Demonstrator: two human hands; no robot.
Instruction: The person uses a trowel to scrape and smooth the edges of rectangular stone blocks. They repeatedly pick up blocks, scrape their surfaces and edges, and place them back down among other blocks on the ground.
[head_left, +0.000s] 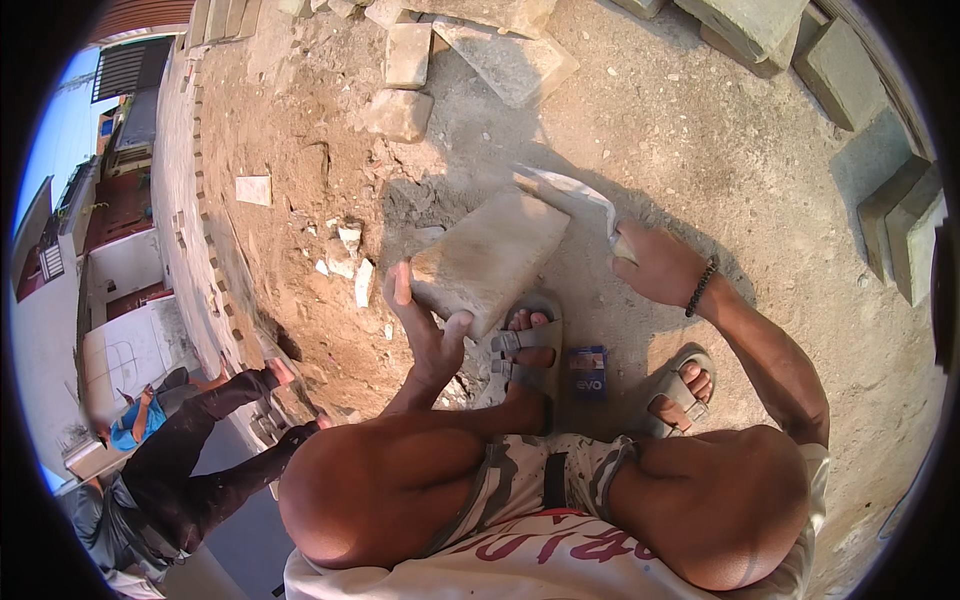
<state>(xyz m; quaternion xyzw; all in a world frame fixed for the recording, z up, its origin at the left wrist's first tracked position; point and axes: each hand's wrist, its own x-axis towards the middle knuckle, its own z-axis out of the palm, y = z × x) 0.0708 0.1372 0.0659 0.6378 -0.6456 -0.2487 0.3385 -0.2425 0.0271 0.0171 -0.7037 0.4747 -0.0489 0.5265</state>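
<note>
Both hands are at work over the sandy ground: the left hand is closed on the near edge of a pale paving block, thumb on one side and fingers on the other, holding it tilted up just ahead of a sandalled foot. Just to the right of the block, the right hand, a dark beaded bracelet at its wrist, is wrapped tight around the handle of a trowel, whose mortar-caked blade lies across the block's far upper edge. Between the two feet, below the hands, a small blue box lies in the dirt. Beyond the hands, broken slabs and rubble are scattered over the sand, and grey kerb blocks are stacked well off to the right of the right hand. Far to the left of the left hand, another person's legs in dark trousers stretch along the edge.
</note>
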